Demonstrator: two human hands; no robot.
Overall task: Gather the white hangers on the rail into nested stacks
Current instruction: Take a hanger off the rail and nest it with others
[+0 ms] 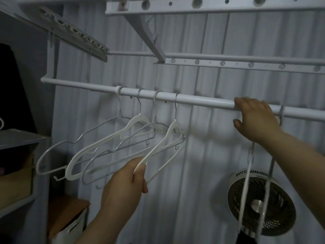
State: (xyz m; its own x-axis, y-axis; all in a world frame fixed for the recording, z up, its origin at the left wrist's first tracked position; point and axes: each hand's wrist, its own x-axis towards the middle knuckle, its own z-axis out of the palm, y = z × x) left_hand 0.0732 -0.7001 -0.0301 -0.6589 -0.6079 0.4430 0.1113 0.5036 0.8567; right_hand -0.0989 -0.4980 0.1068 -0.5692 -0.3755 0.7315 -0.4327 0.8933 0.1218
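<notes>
Several white hangers hang by their hooks on a white rail (193,100) that runs left to right. My left hand (126,180) pinches the lower end of the rightmost hanger of the left group (168,140). Beside that one hang a broad plastic hanger (109,140) and thin wire hangers (70,143). My right hand (255,117) is curled over the rail farther right, next to the hook of another hanger (248,191) that hangs edge-on below my forearm. Whether the fingers also hold that hook is hidden.
A round fan (262,203) stands low at the right behind the edge-on hangers. Upper perforated rack bars (246,65) cross above the rail. A grey shelf unit (19,138) and a wooden surface (68,208) stand at the left. A pleated curtain hangs behind.
</notes>
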